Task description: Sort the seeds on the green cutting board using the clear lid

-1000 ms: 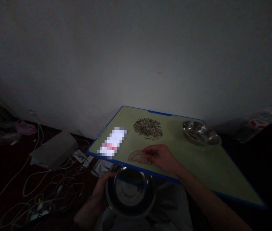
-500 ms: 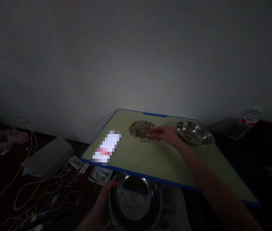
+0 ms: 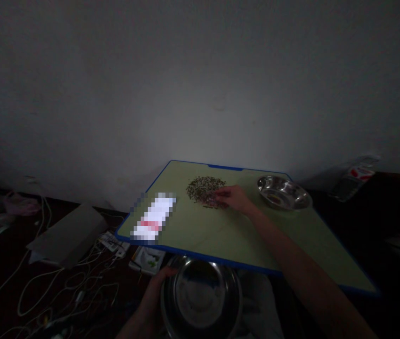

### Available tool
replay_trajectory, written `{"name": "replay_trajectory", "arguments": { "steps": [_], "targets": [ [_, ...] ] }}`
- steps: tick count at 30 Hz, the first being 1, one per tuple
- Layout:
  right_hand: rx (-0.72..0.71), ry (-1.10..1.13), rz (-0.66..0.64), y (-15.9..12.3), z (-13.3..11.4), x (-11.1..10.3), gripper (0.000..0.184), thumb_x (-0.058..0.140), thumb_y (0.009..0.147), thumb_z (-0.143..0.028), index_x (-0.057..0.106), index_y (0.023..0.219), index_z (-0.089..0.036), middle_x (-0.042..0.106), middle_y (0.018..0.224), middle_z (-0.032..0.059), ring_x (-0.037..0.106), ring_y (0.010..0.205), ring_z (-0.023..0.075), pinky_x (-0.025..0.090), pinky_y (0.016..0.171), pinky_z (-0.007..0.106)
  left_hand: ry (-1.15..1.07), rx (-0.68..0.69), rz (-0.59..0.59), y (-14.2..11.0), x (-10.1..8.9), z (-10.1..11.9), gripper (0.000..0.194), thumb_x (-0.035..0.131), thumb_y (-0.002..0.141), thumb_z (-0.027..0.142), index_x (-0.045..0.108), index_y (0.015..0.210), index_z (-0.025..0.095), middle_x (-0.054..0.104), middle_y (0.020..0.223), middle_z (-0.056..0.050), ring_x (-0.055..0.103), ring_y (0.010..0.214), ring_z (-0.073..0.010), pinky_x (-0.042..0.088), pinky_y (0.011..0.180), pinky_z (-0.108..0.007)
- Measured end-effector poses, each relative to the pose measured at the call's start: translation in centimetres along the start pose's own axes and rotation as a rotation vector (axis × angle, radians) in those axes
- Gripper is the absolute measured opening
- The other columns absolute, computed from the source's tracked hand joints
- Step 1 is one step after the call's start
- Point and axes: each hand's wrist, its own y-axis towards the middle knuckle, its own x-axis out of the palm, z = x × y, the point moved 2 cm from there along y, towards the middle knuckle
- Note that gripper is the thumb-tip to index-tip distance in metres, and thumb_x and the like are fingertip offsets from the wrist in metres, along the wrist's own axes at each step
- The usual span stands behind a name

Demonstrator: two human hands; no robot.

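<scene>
A low green table (image 3: 221, 235) with a blue rim stands against a white wall. A heap of small dark grains (image 3: 203, 187) lies on its far side. My right hand (image 3: 233, 197) rests at the heap's right edge, fingers closed on a thin pinkish protractor (image 3: 209, 203) that touches the grains. Below the table's near edge, my left hand (image 3: 155, 292) grips the left rim of a large steel bowl (image 3: 201, 296) and holds it over my lap. The light is very dim.
A smaller steel bowl (image 3: 283, 193) sits on the table at the far right. A blurred white object (image 3: 153, 216) lies on the table's left corner. A grey flat box (image 3: 63, 235) and tangled white cables (image 3: 61, 292) cover the floor on the left. A packet (image 3: 355, 176) lies far right.
My right hand took the protractor from the table's near edge and carried it to the grain heap, then slid slightly left into it. The large bowl shifted a little right.
</scene>
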Motion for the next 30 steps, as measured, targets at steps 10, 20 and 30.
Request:
{"name": "replay_trajectory", "arguments": {
  "steps": [10, 20, 30],
  "targets": [
    [0.024, 0.116, -0.023, -0.28, 0.09, 0.37, 0.026, 0.061, 0.065, -0.025, 0.067, 0.088, -0.014, 0.065, 0.061, 0.0024, 0.055, 0.048, 0.0102, 0.046, 0.046, 0.021, -0.012, 0.02, 0.005, -0.26, 0.28, 0.06, 0.015, 0.053, 0.067, 0.021, 0.065, 0.064, 0.012, 0.066, 0.047, -0.005, 0.064, 0.059, -0.0225, 0.045, 0.063, -0.032],
    [0.03, 0.066, -0.001, -0.17, 0.45, 0.6, 0.026, 0.061, 0.065, -0.022, 0.068, 0.088, -0.012, 0.064, 0.057, 0.0022, 0.055, 0.046, 0.0102, 0.046, 0.045, 0.021, -0.023, -0.015, 0.004, -0.32, 0.17, 0.0, 0.015, 0.057, 0.065, 0.022, 0.064, 0.074, 0.012, 0.07, 0.058, -0.005, 0.065, 0.065, -0.0238, 0.044, 0.068, -0.034],
    [0.03, 0.176, -0.057, -0.61, 0.03, 0.84, 0.023, 0.062, 0.064, -0.023, 0.068, 0.084, -0.013, 0.062, 0.054, 0.0014, 0.054, 0.044, 0.0097, 0.047, 0.045, 0.021, 0.015, 0.008, -0.021, 0.15, -0.13, -0.28, 0.014, 0.056, 0.066, 0.023, 0.063, 0.059, 0.013, 0.064, 0.043, -0.004, 0.061, 0.05, -0.0207, 0.041, 0.057, -0.031]
  ]
}}
